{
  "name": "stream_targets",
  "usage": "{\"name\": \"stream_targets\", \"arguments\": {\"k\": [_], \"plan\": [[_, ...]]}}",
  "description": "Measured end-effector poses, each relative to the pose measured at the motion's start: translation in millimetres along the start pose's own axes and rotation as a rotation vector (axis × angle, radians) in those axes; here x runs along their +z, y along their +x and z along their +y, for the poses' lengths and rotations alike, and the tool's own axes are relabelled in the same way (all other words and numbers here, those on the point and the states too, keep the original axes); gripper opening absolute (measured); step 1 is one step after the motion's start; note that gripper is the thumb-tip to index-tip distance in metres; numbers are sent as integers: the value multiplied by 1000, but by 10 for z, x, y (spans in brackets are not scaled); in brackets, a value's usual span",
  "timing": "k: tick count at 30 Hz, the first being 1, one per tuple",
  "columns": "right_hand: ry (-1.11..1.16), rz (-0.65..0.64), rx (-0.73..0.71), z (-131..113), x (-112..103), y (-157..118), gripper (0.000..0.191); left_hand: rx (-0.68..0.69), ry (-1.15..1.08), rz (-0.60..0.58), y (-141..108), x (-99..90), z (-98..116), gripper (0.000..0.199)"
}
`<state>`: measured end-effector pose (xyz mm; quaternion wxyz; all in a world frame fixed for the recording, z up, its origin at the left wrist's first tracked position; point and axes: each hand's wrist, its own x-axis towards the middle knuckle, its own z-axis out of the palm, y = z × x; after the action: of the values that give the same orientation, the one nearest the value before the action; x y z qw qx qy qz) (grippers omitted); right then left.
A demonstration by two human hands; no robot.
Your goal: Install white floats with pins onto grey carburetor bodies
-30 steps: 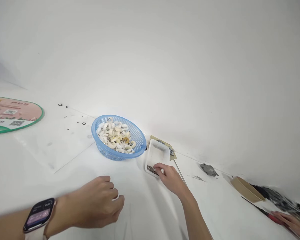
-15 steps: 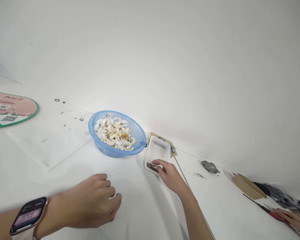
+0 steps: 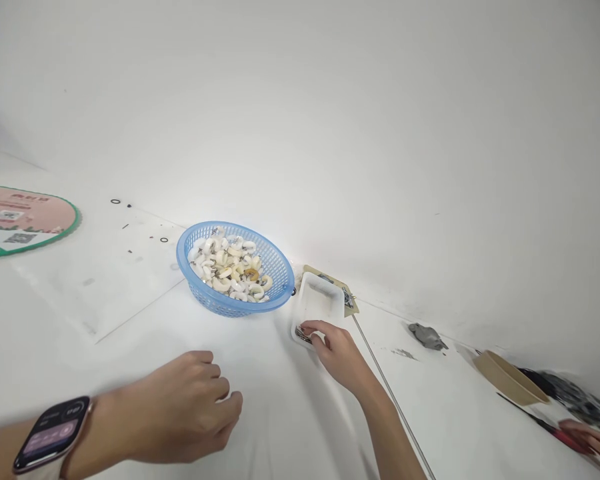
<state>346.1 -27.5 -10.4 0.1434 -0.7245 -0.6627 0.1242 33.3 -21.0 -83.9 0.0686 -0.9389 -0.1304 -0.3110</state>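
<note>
My left hand [image 3: 185, 408], a watch on its wrist, is closed in a loose fist above the white table; whatever its fingers might hold is hidden. My right hand [image 3: 336, 348] reaches into a white tray [image 3: 325, 295], thumb and index finger apart. Its fingertips are at a small heap of thin, dark metal pieces [image 3: 303, 335] in the tray's near corner. Left of the tray stands a blue plastic basket [image 3: 215, 309] full of white and yellowish rings [image 3: 230, 263] with small metal parts on them.
A flat cardboard piece [image 3: 351, 308] with metal parts lies behind the tray. A green-edged printed fan-shaped board [image 3: 27, 220] is at left. Grey lump [image 3: 427, 336], tan container [image 3: 510, 377] and another person's hand [image 3: 593, 437] beside a red-handled tool [image 3: 563, 437] are at right.
The right hand's fingers have shifted slightly left over the metal pieces, with thumb and index now a little apart. The left hand has hardly moved. The view has turned a little.
</note>
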Motion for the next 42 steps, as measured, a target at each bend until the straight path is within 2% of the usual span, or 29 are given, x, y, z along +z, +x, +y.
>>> {"name": "stream_targets", "arguments": {"k": [5, 10, 25, 27, 30, 34, 37, 42], "plan": [[-21, -19, 14, 27, -23, -9, 36, 0, 10, 0, -2, -6, 2, 18], [-37, 23, 46, 78, -25, 10, 39, -3, 0, 11, 7, -3, -4, 18], [-33, -4, 44, 28, 9, 22, 40, 3, -8, 3, 6, -29, -9, 17], [-13, 28, 38, 67, -51, 12, 37, 0, -13, 0, 1, -19, -6, 17], [8, 164, 63, 188, -186, 4, 32, -4, -15, 5, -6, 0, -2, 17], [9, 327, 239, 398, -289, 50, 30, -1, -15, 5, 1, 9, -2, 17], [45, 344, 335, 498, -263, 101, 33, -2, -16, -11, 4, 3, -1, 18], [104, 321, 333, 510, -209, 83, 34, -13, -39, -32, -16, 13, 10, 19]]}}
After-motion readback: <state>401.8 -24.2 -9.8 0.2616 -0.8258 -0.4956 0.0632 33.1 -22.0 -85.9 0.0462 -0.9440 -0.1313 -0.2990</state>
